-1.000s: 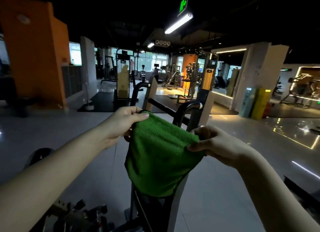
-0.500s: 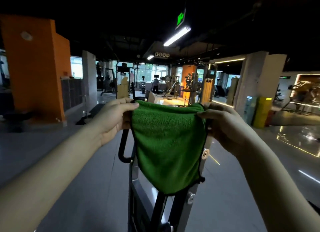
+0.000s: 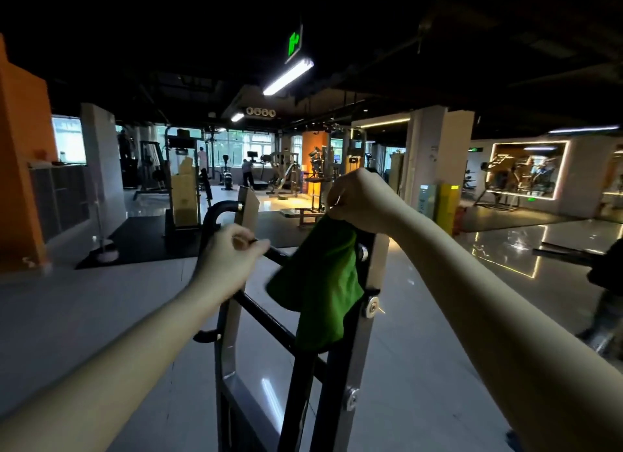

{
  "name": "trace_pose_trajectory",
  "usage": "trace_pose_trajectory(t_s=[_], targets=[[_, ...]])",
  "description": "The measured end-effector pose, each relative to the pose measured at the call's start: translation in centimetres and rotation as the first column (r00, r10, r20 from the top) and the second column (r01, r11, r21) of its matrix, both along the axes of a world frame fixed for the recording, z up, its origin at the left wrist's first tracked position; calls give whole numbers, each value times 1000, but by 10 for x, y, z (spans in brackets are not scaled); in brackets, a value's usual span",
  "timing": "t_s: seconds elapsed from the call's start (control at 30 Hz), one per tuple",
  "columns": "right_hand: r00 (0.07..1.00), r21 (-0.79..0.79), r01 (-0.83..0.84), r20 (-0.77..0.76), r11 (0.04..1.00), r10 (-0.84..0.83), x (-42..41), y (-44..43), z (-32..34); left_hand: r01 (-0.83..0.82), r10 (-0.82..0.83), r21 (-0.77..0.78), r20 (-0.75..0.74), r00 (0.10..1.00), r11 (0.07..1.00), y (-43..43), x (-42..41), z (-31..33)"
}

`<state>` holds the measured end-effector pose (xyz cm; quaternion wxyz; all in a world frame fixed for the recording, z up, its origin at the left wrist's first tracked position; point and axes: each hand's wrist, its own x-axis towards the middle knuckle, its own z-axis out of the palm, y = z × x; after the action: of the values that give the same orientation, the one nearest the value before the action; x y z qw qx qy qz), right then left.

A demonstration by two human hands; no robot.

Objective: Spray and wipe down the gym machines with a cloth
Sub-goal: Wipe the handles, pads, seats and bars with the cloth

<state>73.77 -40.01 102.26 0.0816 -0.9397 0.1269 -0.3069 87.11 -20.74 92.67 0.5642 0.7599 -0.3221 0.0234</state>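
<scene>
Item: green cloth (image 3: pixel 320 283), hanging bunched from one gathered edge, near centre, draping in front of the right upright of the gym machine frame (image 3: pixel 364 343); probably held high so it falls free for a fresh grip before wiping. Right hand (image 3: pixel 360 199): fingers curled tight, pinching the cloth's top. Left hand (image 3: pixel 232 253): fingers curled in, just left of the cloth and apart from it, over a black crossbar (image 3: pixel 269 323); whether it grips the bar cannot be told. No spray bottle in view
</scene>
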Motion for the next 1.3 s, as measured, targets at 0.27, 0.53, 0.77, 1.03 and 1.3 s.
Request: trace_pose_trajectory(t_s=[0.27, 0.53, 0.77, 1.03, 1.3], targets=[[998, -85, -36, 44, 996, 40, -17, -29, -23, 314, -370, 281, 175, 912, 907, -83, -59, 0], [904, 332, -178, 428, 926, 20, -38, -72, -82, 126, -196, 196, 389, 900, 972, -99, -63, -10], [789, 450, -438, 608, 778, 92, -25, -64, -108, 80, -153, 286, 242, 958, 955, -107, -65, 11], [766, 400, -463, 630, 791, 130, -22, -75, -112, -102, 34, 75, 614, 788, 992, -106, -94, -9], [730, 398, -527, 665, 751, 160, -19, -84, -115, -6, -178, 274, 640, 747, 962, -91, -78, -14]])
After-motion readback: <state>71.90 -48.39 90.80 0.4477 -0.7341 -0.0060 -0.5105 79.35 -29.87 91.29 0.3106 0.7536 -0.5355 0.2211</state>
